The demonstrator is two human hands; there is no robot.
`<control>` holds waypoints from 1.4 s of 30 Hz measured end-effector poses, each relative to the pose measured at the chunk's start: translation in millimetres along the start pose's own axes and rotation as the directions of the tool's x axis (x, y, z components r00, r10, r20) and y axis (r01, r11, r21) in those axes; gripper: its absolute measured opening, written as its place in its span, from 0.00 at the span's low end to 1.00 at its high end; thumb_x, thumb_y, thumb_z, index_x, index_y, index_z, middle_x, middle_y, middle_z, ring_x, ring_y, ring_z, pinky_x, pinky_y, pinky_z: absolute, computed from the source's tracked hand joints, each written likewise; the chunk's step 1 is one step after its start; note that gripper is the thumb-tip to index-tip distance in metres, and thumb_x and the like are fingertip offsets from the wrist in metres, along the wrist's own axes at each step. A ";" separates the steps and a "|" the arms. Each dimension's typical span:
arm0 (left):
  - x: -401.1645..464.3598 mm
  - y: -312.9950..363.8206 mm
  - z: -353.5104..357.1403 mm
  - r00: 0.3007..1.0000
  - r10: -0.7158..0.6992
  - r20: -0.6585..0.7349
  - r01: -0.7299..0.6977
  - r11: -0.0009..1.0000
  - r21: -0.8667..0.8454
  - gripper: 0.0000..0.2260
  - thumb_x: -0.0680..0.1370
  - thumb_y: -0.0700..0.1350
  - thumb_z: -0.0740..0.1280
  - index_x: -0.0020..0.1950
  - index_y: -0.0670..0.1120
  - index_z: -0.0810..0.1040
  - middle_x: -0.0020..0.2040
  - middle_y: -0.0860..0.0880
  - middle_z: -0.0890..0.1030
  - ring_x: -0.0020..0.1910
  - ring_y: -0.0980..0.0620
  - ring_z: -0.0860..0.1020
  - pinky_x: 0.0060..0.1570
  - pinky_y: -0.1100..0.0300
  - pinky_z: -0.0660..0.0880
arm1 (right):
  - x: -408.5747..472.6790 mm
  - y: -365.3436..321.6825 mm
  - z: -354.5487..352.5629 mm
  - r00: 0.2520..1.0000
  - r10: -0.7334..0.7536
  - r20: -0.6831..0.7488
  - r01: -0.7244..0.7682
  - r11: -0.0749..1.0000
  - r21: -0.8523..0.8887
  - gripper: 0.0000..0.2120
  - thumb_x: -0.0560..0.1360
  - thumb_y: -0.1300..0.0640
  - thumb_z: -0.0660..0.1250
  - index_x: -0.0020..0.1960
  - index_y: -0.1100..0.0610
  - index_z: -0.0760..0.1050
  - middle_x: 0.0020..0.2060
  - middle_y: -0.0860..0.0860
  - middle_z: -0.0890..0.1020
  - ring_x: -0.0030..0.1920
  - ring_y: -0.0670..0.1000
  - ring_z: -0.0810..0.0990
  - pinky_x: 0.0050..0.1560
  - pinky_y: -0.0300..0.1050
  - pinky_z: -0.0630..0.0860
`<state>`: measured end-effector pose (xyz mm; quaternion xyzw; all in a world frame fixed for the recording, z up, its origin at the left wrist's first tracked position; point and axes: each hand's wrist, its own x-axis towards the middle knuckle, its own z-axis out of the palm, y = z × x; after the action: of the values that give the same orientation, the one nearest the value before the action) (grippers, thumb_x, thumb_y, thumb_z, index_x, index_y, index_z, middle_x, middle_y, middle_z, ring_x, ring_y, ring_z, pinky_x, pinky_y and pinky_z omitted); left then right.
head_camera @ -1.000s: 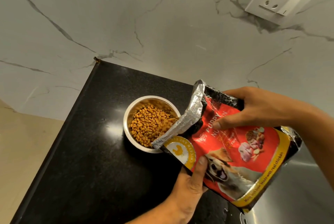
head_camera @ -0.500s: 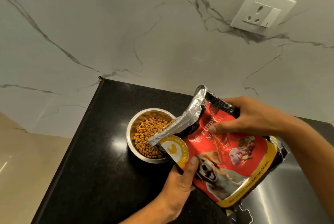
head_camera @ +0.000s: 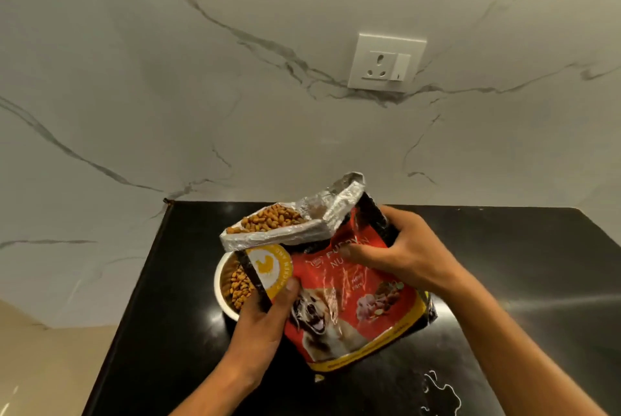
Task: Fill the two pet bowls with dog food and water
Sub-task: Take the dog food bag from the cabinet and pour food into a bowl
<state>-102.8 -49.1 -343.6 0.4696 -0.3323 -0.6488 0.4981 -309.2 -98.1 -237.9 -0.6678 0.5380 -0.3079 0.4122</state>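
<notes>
On the black table (head_camera: 504,247), pushed up against the marble-patterned wall (head_camera: 168,79), a person holds a red dog food bag (head_camera: 349,298) in both hands, and it stands close to upright, its long axis running from the yellow-banded bottom edge nearest the person up to the open mouth, which tips away and to the left. The foil lining (head_camera: 289,234) is folded outward at that mouth, and brown kibble (head_camera: 268,217) sits heaped right at the lip. Printed on the red front I can read "PUPPY" with "NU" starting the line below, though a thumb covers the rest; a yellow round badge (head_camera: 267,268) with a chicken outline carries "CHICKEN" along its rim, and a laughing dog's face fills the lower part. Smaller lettering along the yellow strip is too fine to make out. The left hand (head_camera: 265,325) is clamped on the bag's lower left edge, thumb pressed onto the badge, fingers behind. The right hand (head_camera: 400,254) grips the upper right side, thumb across the front print, fingers wrapped round the black side panel. A steel bowl (head_camera: 220,284) rests on the table just below and left of the bag's mouth, partly hidden behind the bag and the left hand, already holding kibble. A white socket plate (head_camera: 386,63) sits on the wall above.
</notes>
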 end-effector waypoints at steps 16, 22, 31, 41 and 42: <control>-34.1 125.0 20.1 0.856 0.516 0.020 -0.508 0.833 0.218 0.14 0.67 0.47 0.74 0.51 0.48 0.84 0.44 0.51 0.89 0.43 0.52 0.88 0.39 0.64 0.82 | -20.8 -48.7 14.3 0.772 -0.343 -0.535 0.548 0.785 0.288 0.23 0.62 0.68 0.77 0.34 0.37 0.85 0.32 0.39 0.86 0.33 0.37 0.84 0.34 0.32 0.80; -52.6 181.3 34.9 0.710 0.704 0.025 -0.690 0.689 0.222 0.12 0.66 0.53 0.72 0.48 0.58 0.88 0.46 0.51 0.89 0.46 0.51 0.88 0.42 0.61 0.83 | -19.2 -103.4 0.0 0.703 -0.428 -0.568 0.657 0.696 0.290 0.16 0.65 0.62 0.81 0.37 0.39 0.85 0.35 0.44 0.88 0.36 0.43 0.87 0.35 0.37 0.82; -80.1 258.8 56.6 0.530 0.845 -0.072 -0.835 0.535 0.130 0.09 0.68 0.53 0.71 0.44 0.54 0.88 0.43 0.50 0.89 0.42 0.51 0.88 0.39 0.64 0.82 | -22.9 -194.4 -26.0 0.614 -0.460 -0.642 0.688 0.710 0.149 0.10 0.66 0.47 0.74 0.31 0.51 0.78 0.27 0.42 0.85 0.27 0.40 0.84 0.27 0.29 0.75; -97.2 261.8 52.5 0.501 0.846 -0.184 -0.830 0.529 0.175 0.10 0.71 0.53 0.70 0.42 0.47 0.86 0.36 0.50 0.88 0.34 0.57 0.86 0.33 0.69 0.78 | -37.8 -206.0 -23.0 0.619 -0.352 -0.702 0.650 0.732 0.206 0.17 0.69 0.43 0.69 0.34 0.57 0.78 0.27 0.47 0.86 0.26 0.44 0.84 0.26 0.31 0.75; -99.2 261.2 52.1 0.493 0.849 -0.191 -0.833 0.524 0.177 0.10 0.71 0.52 0.70 0.41 0.48 0.86 0.36 0.51 0.88 0.34 0.58 0.85 0.33 0.70 0.77 | -40.1 -205.2 -21.5 0.609 -0.344 -0.714 0.654 0.728 0.206 0.17 0.69 0.42 0.69 0.34 0.57 0.78 0.28 0.47 0.86 0.27 0.44 0.85 0.26 0.31 0.76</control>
<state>-58.3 -29.8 -63.6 0.3418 -0.4719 -0.2473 0.7742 -241.5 -47.1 -45.6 -0.5354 0.3416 -0.7336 0.2420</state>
